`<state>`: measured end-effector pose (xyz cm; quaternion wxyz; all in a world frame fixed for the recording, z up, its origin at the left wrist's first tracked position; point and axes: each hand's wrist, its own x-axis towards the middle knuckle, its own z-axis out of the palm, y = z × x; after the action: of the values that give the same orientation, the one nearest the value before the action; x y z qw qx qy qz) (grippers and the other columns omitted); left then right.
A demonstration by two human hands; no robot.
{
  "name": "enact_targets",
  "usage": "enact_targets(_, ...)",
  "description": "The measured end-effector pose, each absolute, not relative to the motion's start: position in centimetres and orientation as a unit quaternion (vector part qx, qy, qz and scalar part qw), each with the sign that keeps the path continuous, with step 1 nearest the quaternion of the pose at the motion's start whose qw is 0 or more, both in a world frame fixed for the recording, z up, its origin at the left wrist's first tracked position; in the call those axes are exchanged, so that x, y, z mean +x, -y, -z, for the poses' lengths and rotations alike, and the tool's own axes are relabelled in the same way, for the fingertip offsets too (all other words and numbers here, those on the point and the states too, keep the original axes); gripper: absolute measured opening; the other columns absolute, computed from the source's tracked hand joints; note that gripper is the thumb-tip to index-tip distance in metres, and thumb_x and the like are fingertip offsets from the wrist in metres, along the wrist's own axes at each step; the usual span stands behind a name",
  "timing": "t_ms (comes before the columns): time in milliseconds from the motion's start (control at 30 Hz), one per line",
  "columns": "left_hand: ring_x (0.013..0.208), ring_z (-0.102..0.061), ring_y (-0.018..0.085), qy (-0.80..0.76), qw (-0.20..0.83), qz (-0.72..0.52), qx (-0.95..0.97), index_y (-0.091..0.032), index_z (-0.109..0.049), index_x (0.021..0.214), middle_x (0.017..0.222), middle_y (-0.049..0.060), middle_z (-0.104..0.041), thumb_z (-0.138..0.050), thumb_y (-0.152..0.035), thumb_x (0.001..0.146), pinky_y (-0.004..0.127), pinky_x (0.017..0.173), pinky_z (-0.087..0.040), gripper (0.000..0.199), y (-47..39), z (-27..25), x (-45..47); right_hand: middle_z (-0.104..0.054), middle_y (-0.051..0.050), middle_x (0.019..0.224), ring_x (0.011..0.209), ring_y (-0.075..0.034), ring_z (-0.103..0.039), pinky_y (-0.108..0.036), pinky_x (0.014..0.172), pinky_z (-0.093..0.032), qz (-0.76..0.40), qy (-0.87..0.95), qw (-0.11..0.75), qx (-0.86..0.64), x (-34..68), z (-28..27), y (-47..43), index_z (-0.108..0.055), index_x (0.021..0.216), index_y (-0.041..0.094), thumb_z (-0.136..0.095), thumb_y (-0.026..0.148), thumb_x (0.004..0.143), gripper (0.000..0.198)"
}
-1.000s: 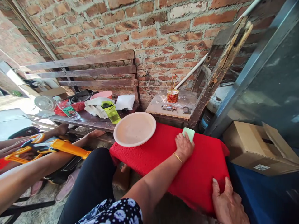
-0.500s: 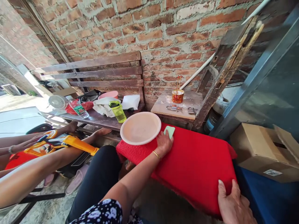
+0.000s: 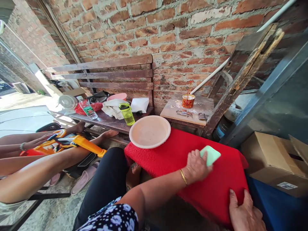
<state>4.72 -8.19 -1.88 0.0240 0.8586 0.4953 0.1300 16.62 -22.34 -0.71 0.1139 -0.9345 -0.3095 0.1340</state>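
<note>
My left hand (image 3: 197, 166) is closed on a flat mint-green piece (image 3: 210, 155) with rounded corners, thumb on top; its exact kind is not clear. Both are over the middle of a red cloth (image 3: 178, 157), which is spread over a low table or bench. At the cloth's near right corner lies my right hand (image 3: 246, 208), thumb and forefinger apart and nothing seen in it. A wide pale pink basin (image 3: 149, 132) stands on the cloth's far left end, apart from both hands.
A wooden bench (image 3: 113, 120) at the back left bears a green bottle (image 3: 127, 114), a clear bottle (image 3: 88, 109) and a fan (image 3: 67, 102). A small table (image 3: 166, 112) holds a red tin (image 3: 188, 101) and padlocks. A cardboard box (image 3: 271, 160) stands right. Another person's legs (image 3: 60, 160) are left.
My left hand has slid the green piece rightward and nearer across the red cloth, away from the basin. My right hand stays at the cloth's corner. The view has shifted slightly.
</note>
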Motion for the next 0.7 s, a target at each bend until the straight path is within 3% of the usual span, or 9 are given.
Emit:
enact_targets(133,0.103,-0.061,0.032,-0.638,-0.014,-0.089,0.764,-0.017,-0.052,0.144,0.116,0.018,-0.060,-0.054,-0.050,0.094,0.040,0.087,-0.050,0.060,2.6,0.0,-3.5,-0.064,-0.028,0.112,0.083,-0.043,-0.068,-0.057,0.065,-0.051,-0.127,0.302,0.124,-0.937,16.5,1.0,22.3,-0.039,0.152,0.015,-0.016,0.074,0.090,0.088)
enact_targets(233,0.110,-0.059,0.034,-0.646,-0.021,-0.071,0.760,-0.016,-0.048,0.147,0.122,0.019,-0.060,-0.054,-0.048,0.094,0.044,0.092,-0.049,0.062,3.4,1.0,-3.7,-0.064,-0.027,0.112,0.085,-0.042,-0.068,-0.056,0.068,-0.051,-0.129,0.299,0.123,-0.937,16.5,1.1,22.3,-0.037,0.152,0.016,-0.016,0.073,0.091,0.087)
enact_targets(333,0.123,-0.051,0.036,-0.575,-0.016,-0.095,0.812,-0.017,-0.044,0.149,0.136,0.020,-0.052,-0.055,-0.053,0.093,0.048,0.102,-0.043,0.068,7.7,2.9,0.9,-0.062,-0.028,0.115,0.088,-0.042,-0.068,-0.056,0.071,-0.051,-0.139,0.295,0.120,-0.938,16.5,1.1,22.3,-0.035,0.154,0.016,-0.018,0.072,0.092,0.085)
enact_targets(533,0.105,-0.060,0.031,-0.345,0.106,-0.082,0.929,-0.021,-0.045,0.146,0.119,0.015,-0.058,-0.047,-0.069,0.090,0.045,0.092,-0.050,0.074,13.5,1.9,6.7,-0.062,-0.026,0.117,0.094,-0.043,-0.067,-0.059,0.077,-0.050,-0.142,0.300,0.125,-0.935,16.4,1.0,22.5,-0.034,0.154,0.018,-0.012,0.074,0.091,0.087)
enact_targets(633,0.100,-0.062,0.029,-0.345,0.165,-0.058,0.922,-0.024,-0.048,0.143,0.116,0.013,-0.058,-0.045,-0.067,0.092,0.042,0.089,-0.051,0.068,12.0,-1.0,3.5,-0.058,-0.029,0.127,0.109,-0.049,-0.059,-0.067,0.087,-0.046,-0.105,0.295,0.175,-0.934,16.3,0.4,22.8,-0.043,0.150,0.016,-0.016,0.076,0.090,0.088)
enact_targets(700,0.100,-0.062,0.028,-0.327,0.204,-0.038,0.922,-0.026,-0.052,0.140,0.114,0.011,-0.059,-0.049,-0.061,0.093,0.040,0.090,-0.051,0.059,10.3,-3.0,-0.1,-0.054,-0.027,0.134,0.123,-0.049,-0.051,-0.067,0.098,-0.041,-0.054,0.317,0.260,-0.911,15.9,-0.2,22.9,-0.050,0.143,0.014,-0.022,0.076,0.090,0.087)
